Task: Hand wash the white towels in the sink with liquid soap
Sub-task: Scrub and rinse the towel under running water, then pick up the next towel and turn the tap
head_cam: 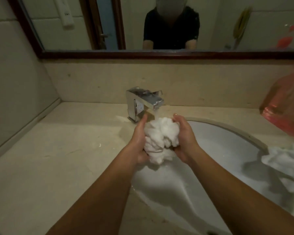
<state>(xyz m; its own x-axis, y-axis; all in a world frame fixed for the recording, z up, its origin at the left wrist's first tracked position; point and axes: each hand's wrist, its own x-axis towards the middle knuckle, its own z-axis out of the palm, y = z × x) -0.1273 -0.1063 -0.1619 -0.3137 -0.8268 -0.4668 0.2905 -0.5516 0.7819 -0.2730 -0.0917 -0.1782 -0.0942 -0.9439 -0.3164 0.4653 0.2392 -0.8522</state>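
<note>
White towel [161, 138] under chrome faucet [143, 99], red bag [285, 106]

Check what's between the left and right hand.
Head view: a bunched white towel, held by left hand and right hand under the faucet stream.

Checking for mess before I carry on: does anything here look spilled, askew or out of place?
Minor things only. A second white towel lies draped across the right rim of the sink. A wet patch shows on the countertop beside the base of the faucet. Nothing looks damaged.
</note>
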